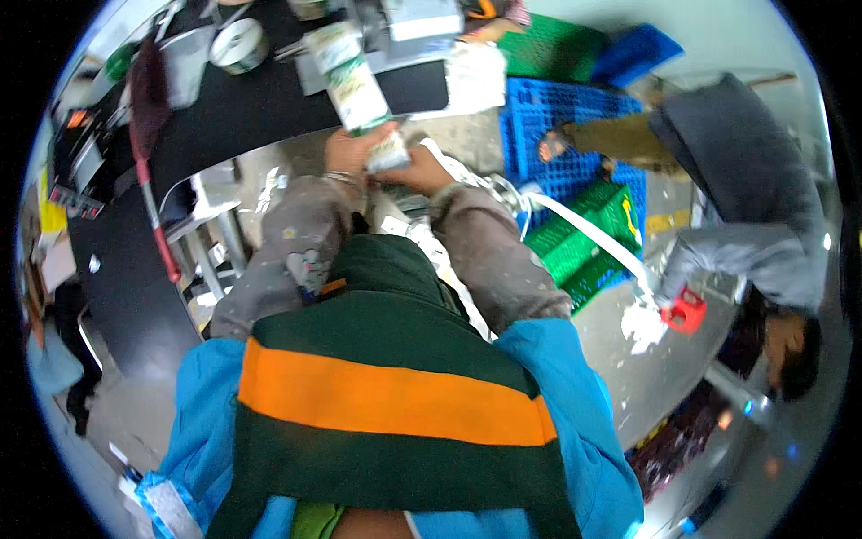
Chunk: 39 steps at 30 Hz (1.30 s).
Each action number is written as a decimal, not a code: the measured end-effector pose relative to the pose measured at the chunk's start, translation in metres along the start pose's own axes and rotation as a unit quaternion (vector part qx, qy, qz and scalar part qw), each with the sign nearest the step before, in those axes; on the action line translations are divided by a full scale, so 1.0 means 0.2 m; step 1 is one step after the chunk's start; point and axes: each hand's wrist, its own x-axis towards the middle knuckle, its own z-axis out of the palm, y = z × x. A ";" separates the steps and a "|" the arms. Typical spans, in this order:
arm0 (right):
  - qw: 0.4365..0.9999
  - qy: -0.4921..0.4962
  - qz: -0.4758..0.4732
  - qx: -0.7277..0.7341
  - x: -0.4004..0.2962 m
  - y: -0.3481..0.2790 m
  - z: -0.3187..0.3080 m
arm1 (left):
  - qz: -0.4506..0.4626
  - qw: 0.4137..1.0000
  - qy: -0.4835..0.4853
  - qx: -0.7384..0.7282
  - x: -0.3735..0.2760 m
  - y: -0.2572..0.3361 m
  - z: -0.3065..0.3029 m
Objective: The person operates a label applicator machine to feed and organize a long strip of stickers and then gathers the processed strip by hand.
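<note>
Before me, both my hands are closed on the near end of a long strip of printed white and green labels or packets, whose exact kind I cannot tell. The printed strip [357, 91] reaches away from me onto the black tabletop, up to a grey machine. My left hand [350, 153] lies across its left side, a bracelet at the wrist. My right hand [419, 172] grips the strip's lower right corner. The black table [236, 128] curves around the front and left. A white roll [238, 46] sits on it to the left.
A red-handled tool [149, 195] lies at the left over the table. On the right are blue plastic pallets [528, 121], green crates [592, 236] and a white strap [586, 229]. A co-worker [741, 155] is beside them, near a red tape dispenser [683, 311]. Another person's hand [495, 30] is beyond the machine [421, 27].
</note>
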 end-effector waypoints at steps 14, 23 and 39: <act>0.988 -0.021 -0.004 0.152 -0.10 -0.05 0.15 | 0.049 0.998 -0.019 -0.041 -0.11 0.00 -0.10; 0.986 -0.007 0.012 0.165 -0.10 -0.05 0.18 | 0.058 0.998 -0.009 -0.027 -0.08 -0.06 -0.13; 0.983 -0.012 -0.002 0.184 -0.07 -0.02 0.20 | 0.041 0.999 -0.005 -0.034 -0.10 -0.02 -0.14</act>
